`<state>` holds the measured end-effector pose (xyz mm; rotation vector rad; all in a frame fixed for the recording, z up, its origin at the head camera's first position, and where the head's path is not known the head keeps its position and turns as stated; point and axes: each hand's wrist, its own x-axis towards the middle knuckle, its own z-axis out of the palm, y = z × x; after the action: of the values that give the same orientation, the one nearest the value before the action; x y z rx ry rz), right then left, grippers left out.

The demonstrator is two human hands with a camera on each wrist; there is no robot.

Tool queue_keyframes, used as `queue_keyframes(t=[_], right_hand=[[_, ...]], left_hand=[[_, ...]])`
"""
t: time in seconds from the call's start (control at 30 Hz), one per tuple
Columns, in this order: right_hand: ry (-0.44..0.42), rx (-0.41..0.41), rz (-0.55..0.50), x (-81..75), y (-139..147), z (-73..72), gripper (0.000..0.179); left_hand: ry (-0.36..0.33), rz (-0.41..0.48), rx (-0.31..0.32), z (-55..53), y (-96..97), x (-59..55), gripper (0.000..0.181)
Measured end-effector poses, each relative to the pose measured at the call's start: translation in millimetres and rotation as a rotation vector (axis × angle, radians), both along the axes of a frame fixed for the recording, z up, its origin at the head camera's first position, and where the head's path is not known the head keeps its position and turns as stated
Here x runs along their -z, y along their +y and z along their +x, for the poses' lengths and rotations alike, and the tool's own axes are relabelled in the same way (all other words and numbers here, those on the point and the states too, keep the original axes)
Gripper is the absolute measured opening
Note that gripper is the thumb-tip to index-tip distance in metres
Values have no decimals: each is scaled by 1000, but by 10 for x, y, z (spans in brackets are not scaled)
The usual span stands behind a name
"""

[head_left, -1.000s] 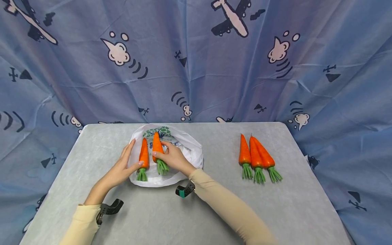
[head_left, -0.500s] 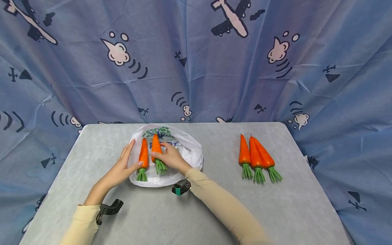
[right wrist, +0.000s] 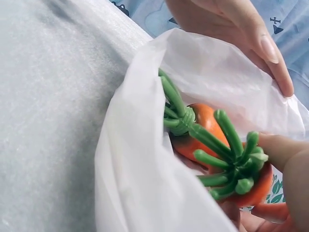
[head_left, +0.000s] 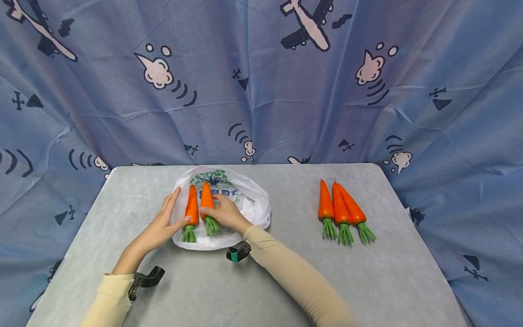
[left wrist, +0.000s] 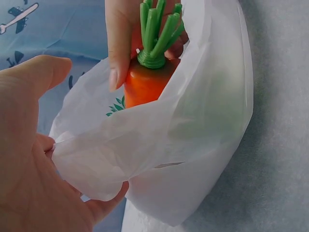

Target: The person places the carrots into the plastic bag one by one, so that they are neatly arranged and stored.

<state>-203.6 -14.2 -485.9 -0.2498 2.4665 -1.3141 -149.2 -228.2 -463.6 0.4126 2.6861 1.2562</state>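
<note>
A white plastic bag [head_left: 255, 190] with a printed green tree lies spread on the grey table, its mouth towards me. One carrot [head_left: 191, 206] with green stems lies in the bag's left part. Beside it is a second carrot [head_left: 206, 202], which my right hand [head_left: 226, 212] pinches between thumb and fingers. My left hand [head_left: 161, 227] touches the bag's left edge with extended fingers; its thumb [left wrist: 50, 72] stands apart from the plastic. In the right wrist view the held carrot [right wrist: 258, 186] sits close by the other carrot [right wrist: 207, 118], whose stems lean against the bag wall.
Three more carrots lie at the right of the table: one left carrot [head_left: 325, 202], a middle carrot [head_left: 340, 204] and a right carrot [head_left: 353, 206]. A blue curtain [head_left: 261, 91] with aeroplane prints hangs behind the table [head_left: 294, 272].
My right hand has shifted a little left and towards me with its carrot, bringing it nearer the first carrot. The left hand has stayed in place.
</note>
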Motion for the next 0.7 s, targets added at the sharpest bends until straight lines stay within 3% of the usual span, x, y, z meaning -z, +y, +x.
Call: queue_keyframes(t=[0.33, 0.7], right_hand=[[-17, -22, 34, 80, -16, 28, 77], [27, -52, 99, 99, -54, 51, 78]], left_hand=[[-3, 3, -3, 9, 11, -1, 91], [3, -6, -4, 12, 15, 4, 91]])
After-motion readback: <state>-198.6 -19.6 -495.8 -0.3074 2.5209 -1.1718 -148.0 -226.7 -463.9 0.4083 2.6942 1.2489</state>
